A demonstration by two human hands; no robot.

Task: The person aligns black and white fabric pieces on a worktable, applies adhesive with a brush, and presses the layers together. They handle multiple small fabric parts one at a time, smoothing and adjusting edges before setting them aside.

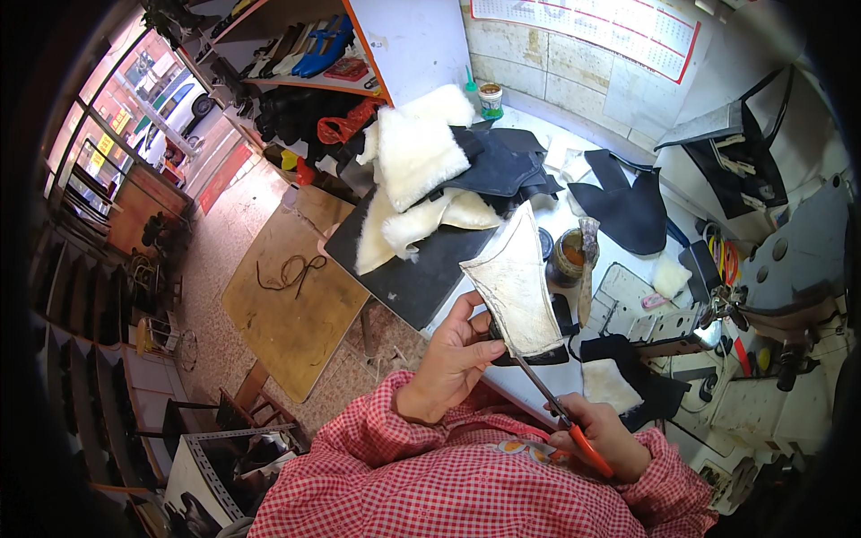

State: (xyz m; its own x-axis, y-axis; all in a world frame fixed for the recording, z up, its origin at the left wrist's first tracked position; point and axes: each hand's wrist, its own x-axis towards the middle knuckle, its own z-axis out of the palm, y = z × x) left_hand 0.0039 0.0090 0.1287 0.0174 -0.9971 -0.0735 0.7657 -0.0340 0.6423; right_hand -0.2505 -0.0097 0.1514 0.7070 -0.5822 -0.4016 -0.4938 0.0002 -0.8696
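Observation:
My left hand [454, 360] pinches the lower left edge of a pale sheepskin piece [516, 286], its flat hide side facing up with a dark outline drawn near the rim. My right hand [599, 430] grips scissors [580, 440] with orange handles. Their blades reach up to the bottom edge of the piece; whether they are parted I cannot tell. Beneath the piece lies some dark material, mostly hidden. To the right of my hands, a small fleece patch [611, 385] rests on black leather [656, 387].
White fleece pieces [420, 158] and black leather parts [501, 161] are heaped at the back of the table. An open glue jar [568, 255] stands beside a brush [588, 269]. At right is a sewing machine [794, 262]. A brown board [296, 289] with a cord [292, 274] lies left.

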